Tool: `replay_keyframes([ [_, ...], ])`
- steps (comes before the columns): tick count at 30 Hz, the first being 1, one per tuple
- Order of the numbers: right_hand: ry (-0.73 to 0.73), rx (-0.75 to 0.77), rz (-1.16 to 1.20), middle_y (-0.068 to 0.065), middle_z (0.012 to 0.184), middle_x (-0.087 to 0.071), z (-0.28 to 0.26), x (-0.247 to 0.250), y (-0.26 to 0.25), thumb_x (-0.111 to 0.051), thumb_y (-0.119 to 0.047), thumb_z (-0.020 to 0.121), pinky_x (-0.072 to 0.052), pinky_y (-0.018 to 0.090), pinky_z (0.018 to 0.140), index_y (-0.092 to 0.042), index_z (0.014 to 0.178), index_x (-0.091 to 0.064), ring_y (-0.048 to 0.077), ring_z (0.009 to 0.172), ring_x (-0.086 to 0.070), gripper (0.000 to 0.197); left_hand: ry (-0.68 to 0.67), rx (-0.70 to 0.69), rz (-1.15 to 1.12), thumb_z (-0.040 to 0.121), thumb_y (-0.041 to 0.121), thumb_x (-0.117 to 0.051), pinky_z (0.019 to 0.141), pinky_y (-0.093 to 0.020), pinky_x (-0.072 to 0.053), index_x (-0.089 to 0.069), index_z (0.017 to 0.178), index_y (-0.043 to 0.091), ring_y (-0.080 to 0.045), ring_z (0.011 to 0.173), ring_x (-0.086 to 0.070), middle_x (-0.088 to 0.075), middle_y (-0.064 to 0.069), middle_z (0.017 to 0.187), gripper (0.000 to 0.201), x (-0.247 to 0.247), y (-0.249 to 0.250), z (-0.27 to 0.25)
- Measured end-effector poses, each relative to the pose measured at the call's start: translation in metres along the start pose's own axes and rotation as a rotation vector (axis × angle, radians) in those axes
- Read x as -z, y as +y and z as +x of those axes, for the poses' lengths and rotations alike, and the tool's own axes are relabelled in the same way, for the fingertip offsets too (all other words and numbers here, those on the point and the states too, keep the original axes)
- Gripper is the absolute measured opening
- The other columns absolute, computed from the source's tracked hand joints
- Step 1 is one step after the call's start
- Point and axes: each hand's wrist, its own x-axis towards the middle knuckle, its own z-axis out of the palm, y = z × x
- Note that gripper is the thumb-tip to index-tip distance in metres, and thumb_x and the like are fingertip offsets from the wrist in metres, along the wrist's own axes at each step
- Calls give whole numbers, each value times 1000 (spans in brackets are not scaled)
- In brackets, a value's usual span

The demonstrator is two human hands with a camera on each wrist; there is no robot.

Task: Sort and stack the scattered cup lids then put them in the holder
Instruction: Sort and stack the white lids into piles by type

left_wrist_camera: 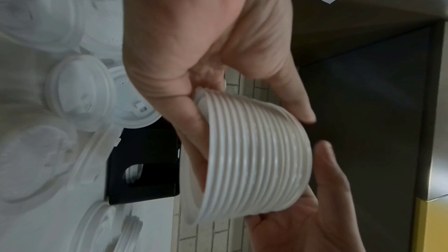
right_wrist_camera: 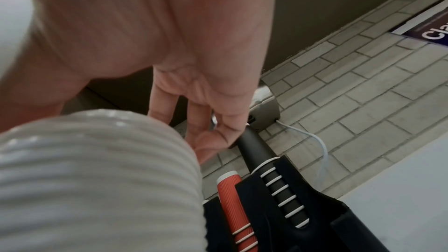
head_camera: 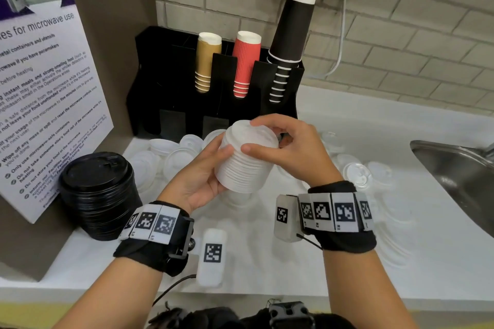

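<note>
Left hand (head_camera: 203, 176) cups white stack (head_camera: 246, 160) from below and side, fingers curled round it. Right hand (head_camera: 288, 149) pinches stack top, thumb and fingers curled on rim. Stack held tilted above table (head_camera: 401, 248), just before holder (head_camera: 171, 83). Loose lids (head_camera: 173, 155) lie scattered beneath; black stack (head_camera: 99, 195) at left. Step looks like squaring stack. Next probably: more lids or a free holder slot.
</note>
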Motion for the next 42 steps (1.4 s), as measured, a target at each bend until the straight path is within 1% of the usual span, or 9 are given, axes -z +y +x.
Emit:
replay_keyframes([
  [6,157,-264,15,-12,105,-64,21,48,31,-61,-35,91,-44,14,76,-26,113,-66,5,92,-59,25,120,-8,-142,79,47,-63,71,-36,-60,-62,126,21,-24,109,-68,-69,-7,121,54,2,5,3],
  [13,-408,-680,-719,8,137,-52,38,62,95,-52,-34,97,-36,30,98,-12,133,-54,25,123,-49,42,123,-32,-157,85,42,-61,76,-41,-60,-54,135,18,-27,115,-64,-66,-9,128,56,2,8,2],
  [16,-524,-775,-865,8,137,-50,37,63,124,-62,-36,90,-40,35,96,-17,139,-43,29,124,-49,56,123,-50,-148,84,42,-60,75,-42,-60,-52,138,19,-28,116,-64,-64,-9,130,59,5,10,1],
  [20,-579,-764,-908,-1,91,-53,31,70,158,-71,-22,79,-44,36,74,-23,121,-43,28,87,-55,51,132,-72,-118,86,44,-58,76,-41,-60,-49,141,19,-27,118,-63,-62,-9,133,61,8,12,0],
  [25,-506,-650,-944,1,79,-51,31,70,176,-63,-4,77,-34,26,49,-25,97,-45,14,60,-47,34,134,-95,-101,85,44,-58,76,-43,-60,-46,143,19,-28,119,-62,-61,-9,135,64,9,13,-1],
  [30,-571,-676,-833,-4,77,-45,35,70,171,-75,-10,74,-32,25,49,-26,107,-42,17,67,-47,49,135,-86,-86,86,44,-56,71,-39,-60,-47,143,19,-26,115,-64,-63,-8,132,63,3,12,0],
  [34,-535,-621,-927,-5,74,-43,21,59,177,-60,-3,78,-39,27,56,-21,123,-44,17,62,-46,51,117,-83,-82,89,44,-54,71,-39,-60,-48,142,19,-26,116,-64,-63,-8,132,59,-3,10,2],
  [39,-596,-660,-902,10,109,-57,24,64,163,-61,5,80,-38,22,51,-13,127,-50,26,83,-54,51,95,-67,-108,86,42,-58,73,-40,-60,-48,141,19,-27,115,-64,-64,-8,131,61,-10,6,4],
  [42,-536,-609,-918,11,107,-64,21,64,147,-66,-15,85,-42,26,58,-9,118,-55,21,77,-52,35,82,-66,-127,83,39,-61,74,-39,-60,-51,137,20,-26,114,-65,-66,-7,128,58,-12,4,4],
])
